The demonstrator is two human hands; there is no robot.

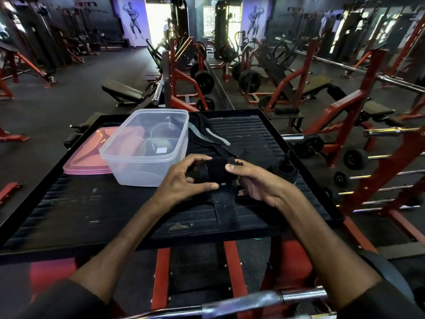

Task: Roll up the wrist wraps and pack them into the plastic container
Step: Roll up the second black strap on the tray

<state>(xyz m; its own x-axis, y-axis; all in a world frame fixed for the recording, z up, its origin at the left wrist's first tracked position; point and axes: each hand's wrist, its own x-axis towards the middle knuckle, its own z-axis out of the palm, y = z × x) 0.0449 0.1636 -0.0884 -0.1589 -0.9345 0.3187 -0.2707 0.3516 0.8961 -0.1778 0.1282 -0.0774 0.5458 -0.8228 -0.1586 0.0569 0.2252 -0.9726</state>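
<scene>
A partly rolled black wrist wrap [215, 171] is held between both hands above the black platform [92, 203]. My left hand [181, 183] grips its left end, and my right hand [255, 180] pinches its right end with the thumb on top. The wrap's loose tail [224, 208] hangs down onto the platform. A clear plastic container [147, 162] stands just left of my hands, with rolled wraps inside at its far side. An unrolled black wrap with grey stripes [207, 134] lies behind my hands. A rolled wrap [284, 171] sits to the right.
A pink lid [85, 155] lies left of the container. Red gym racks with weight plates and bars [358, 157] crowd the right side. A steel barbell [253, 302] crosses near my body. Benches and machines fill the dark floor beyond.
</scene>
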